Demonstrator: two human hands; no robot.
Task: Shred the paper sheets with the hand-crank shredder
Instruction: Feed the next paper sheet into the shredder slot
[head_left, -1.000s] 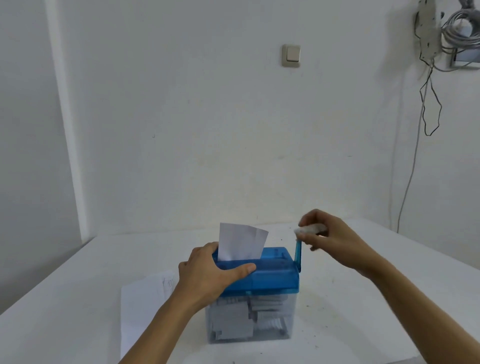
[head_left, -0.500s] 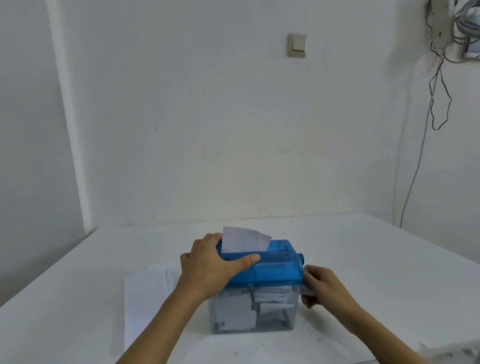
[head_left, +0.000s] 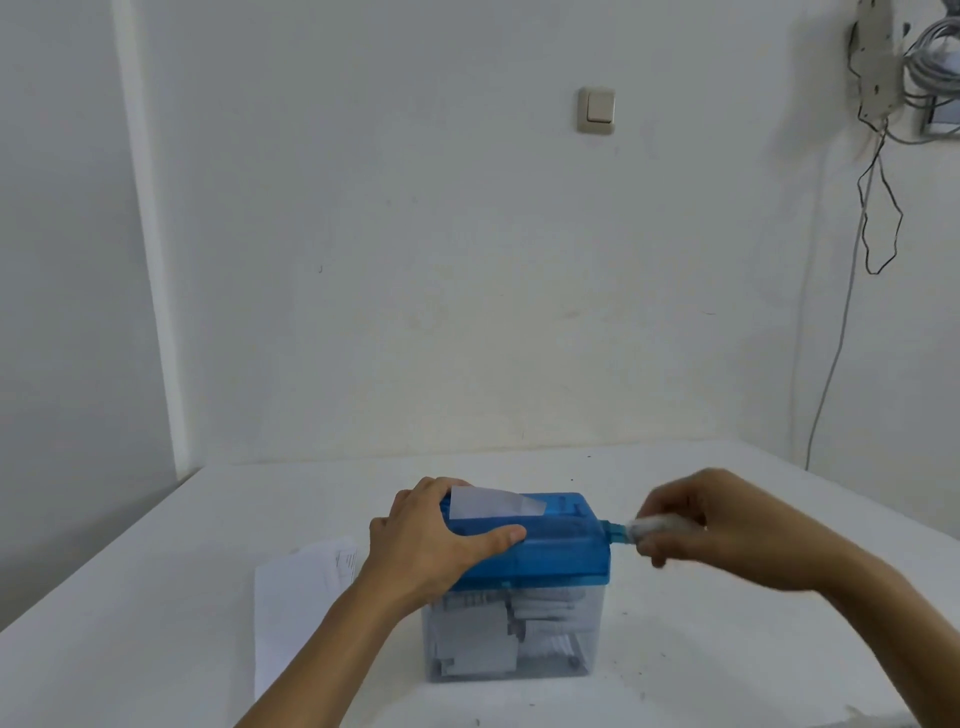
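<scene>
While left hand (head_left: 431, 540) grips shredder (head_left: 556, 551), right hand (head_left: 727, 530) crank (head_left: 621, 532), paper stack (head_left: 296, 597) left.

One shredder (head_left: 550, 545), two hands, one wall switch (head_left: 596, 110).
Left hand (head_left: 426, 545) and right hand (head_left: 727, 530); one crank handle (head_left: 649, 526); one sheet (head_left: 488, 503) in the slot; a flat pile (head_left: 301, 597) of perhaps two or three sheets, edges too faint to count; shreds (head_left: 519, 634) past counting.

— Where is the camera?
— One only, on the person's head, close above and behind the left hand (head_left: 434, 538) and right hand (head_left: 727, 525), facing forward and a little down.
— How much does it take in?
— Wide: the shredder (head_left: 563, 553) under the left hand, its crank (head_left: 618, 533) in the right, table (head_left: 156, 597) beneath them, wall (head_left: 415, 260) beyond.
</scene>
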